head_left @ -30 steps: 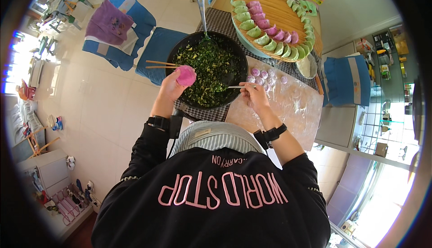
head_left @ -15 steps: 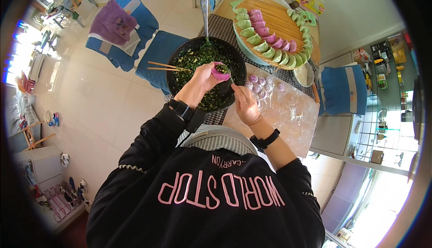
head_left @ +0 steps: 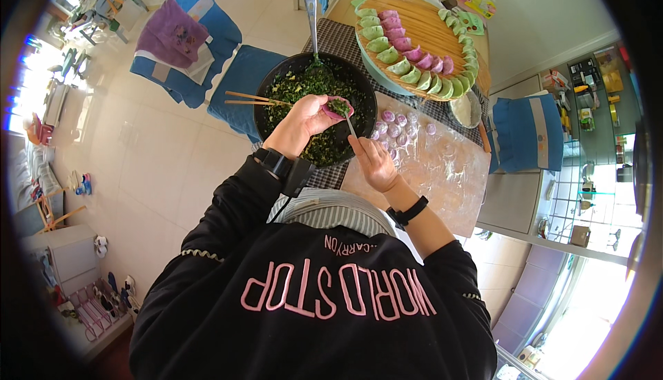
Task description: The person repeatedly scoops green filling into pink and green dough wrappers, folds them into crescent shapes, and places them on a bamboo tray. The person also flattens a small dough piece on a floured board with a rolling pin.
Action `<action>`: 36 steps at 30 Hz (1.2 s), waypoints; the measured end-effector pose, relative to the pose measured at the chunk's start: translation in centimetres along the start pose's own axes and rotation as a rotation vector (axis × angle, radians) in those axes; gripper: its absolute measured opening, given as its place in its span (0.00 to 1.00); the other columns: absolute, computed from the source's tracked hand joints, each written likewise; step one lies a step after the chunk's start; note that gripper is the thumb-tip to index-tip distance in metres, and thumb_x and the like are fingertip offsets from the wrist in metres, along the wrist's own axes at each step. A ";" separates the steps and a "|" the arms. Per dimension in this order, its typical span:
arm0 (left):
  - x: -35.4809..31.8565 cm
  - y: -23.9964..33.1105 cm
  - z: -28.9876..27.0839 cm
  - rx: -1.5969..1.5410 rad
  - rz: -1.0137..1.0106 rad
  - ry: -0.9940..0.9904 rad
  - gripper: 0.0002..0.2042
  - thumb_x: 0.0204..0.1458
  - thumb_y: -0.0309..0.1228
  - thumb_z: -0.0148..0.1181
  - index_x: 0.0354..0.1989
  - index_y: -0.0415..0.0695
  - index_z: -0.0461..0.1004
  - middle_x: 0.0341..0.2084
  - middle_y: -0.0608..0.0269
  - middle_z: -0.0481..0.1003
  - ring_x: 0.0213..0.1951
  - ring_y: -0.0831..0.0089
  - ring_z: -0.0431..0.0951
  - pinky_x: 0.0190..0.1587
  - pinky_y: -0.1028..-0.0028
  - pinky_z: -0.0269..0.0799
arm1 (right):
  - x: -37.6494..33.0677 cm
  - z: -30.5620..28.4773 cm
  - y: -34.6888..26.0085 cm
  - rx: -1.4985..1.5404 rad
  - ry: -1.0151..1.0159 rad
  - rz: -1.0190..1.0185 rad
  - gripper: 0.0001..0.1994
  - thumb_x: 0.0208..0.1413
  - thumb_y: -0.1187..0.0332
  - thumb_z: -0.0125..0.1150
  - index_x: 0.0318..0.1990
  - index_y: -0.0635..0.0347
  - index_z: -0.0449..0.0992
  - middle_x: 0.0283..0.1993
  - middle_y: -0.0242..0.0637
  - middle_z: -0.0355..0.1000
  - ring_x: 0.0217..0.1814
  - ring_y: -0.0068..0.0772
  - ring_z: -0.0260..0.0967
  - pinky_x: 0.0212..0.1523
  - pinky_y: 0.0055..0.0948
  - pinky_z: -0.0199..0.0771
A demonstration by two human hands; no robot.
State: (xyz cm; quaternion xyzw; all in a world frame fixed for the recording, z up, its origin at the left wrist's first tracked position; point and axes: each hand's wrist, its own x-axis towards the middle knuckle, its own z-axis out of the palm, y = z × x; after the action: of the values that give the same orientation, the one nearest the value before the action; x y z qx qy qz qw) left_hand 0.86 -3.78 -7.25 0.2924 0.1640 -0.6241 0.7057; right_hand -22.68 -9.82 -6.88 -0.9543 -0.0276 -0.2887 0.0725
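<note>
My left hand (head_left: 302, 121) cups a purple dumpling wrapper (head_left: 329, 111) above the pan, its fingers curled round the underside. Green chopped filling (head_left: 338, 106) lies in the wrapper. From the right, my right hand (head_left: 375, 164) grips a slim metal utensil (head_left: 351, 127), whose tip touches the filling; the tip's shape is hidden. Below both hands sits a dark round pan (head_left: 369, 90) holding more green filling with pale bits. A long-handled metal ladle (head_left: 311, 21) rests in it at the far side, and wooden chopsticks (head_left: 245, 99) lean over its left rim.
Beyond the pan, a round wooden board (head_left: 418, 24) carries rows of green dumplings (head_left: 378, 44) and purple dumplings (head_left: 396, 33). Purple dough pieces (head_left: 394, 130) lie on a floured board (head_left: 442, 180), near a flour bowl (head_left: 464, 112). Blue-covered chairs (head_left: 259, 69) stand on either side.
My right hand has drawn slightly down and left, and more of the utensil's handle shows. The wrapper in my left hand has tilted a little, still holding its filling.
</note>
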 end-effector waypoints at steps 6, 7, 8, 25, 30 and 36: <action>-0.7 0.1 -0.1 0.023 -0.001 0.000 0.18 0.70 0.28 0.33 0.56 0.21 0.59 0.54 0.32 0.67 0.57 0.40 0.72 0.62 0.40 0.69 | -0.6 0.1 -0.1 0.065 0.020 0.027 0.30 0.46 0.83 0.59 0.62 0.71 0.70 0.48 0.47 0.68 0.43 0.46 0.71 0.44 0.39 0.76; -0.7 0.0 -0.2 0.009 -0.003 0.004 0.18 0.70 0.28 0.33 0.55 0.22 0.61 0.53 0.33 0.69 0.55 0.40 0.73 0.61 0.40 0.71 | -0.6 0.1 -0.2 0.063 0.027 0.025 0.30 0.46 0.84 0.59 0.62 0.71 0.71 0.47 0.47 0.68 0.43 0.46 0.71 0.44 0.39 0.76; -0.7 0.0 -0.3 -0.008 -0.004 -0.001 0.17 0.70 0.27 0.33 0.53 0.22 0.62 0.51 0.34 0.70 0.54 0.41 0.74 0.60 0.41 0.72 | -0.6 0.1 -0.2 0.060 0.026 0.031 0.30 0.46 0.84 0.59 0.62 0.71 0.71 0.47 0.47 0.68 0.43 0.46 0.71 0.43 0.39 0.76; -1.4 1.6 -6.9 -0.063 0.103 -0.321 0.18 0.71 0.32 0.35 0.51 0.28 0.67 0.50 0.43 0.70 0.55 0.49 0.71 0.61 0.49 0.71 | 1.4 1.6 1.2 0.336 0.132 0.527 0.14 0.60 0.82 0.55 0.53 0.65 0.75 0.42 0.50 0.73 0.42 0.52 0.74 0.42 0.41 0.77; -2.8 2.8 -8.2 -0.086 0.167 -0.188 0.18 0.72 0.31 0.34 0.50 0.27 0.68 0.46 0.43 0.70 0.51 0.51 0.73 0.59 0.50 0.72 | -1.0 4.6 2.5 0.277 0.038 0.574 0.10 0.63 0.77 0.54 0.50 0.64 0.75 0.41 0.48 0.72 0.41 0.55 0.73 0.40 0.44 0.77; -3.6 2.8 -8.4 -0.111 0.191 -0.229 0.18 0.72 0.32 0.32 0.51 0.28 0.66 0.49 0.44 0.68 0.51 0.51 0.72 0.59 0.50 0.73 | -0.5 5.6 4.0 0.184 -0.120 0.597 0.11 0.65 0.75 0.53 0.53 0.61 0.75 0.42 0.46 0.72 0.41 0.52 0.73 0.40 0.44 0.77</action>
State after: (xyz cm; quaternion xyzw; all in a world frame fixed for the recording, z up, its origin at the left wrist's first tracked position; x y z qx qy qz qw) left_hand 4.09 4.34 -11.04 0.1940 0.0881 -0.5736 0.7909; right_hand -19.69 -12.92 -12.27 -0.9250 0.2235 -0.1942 0.2383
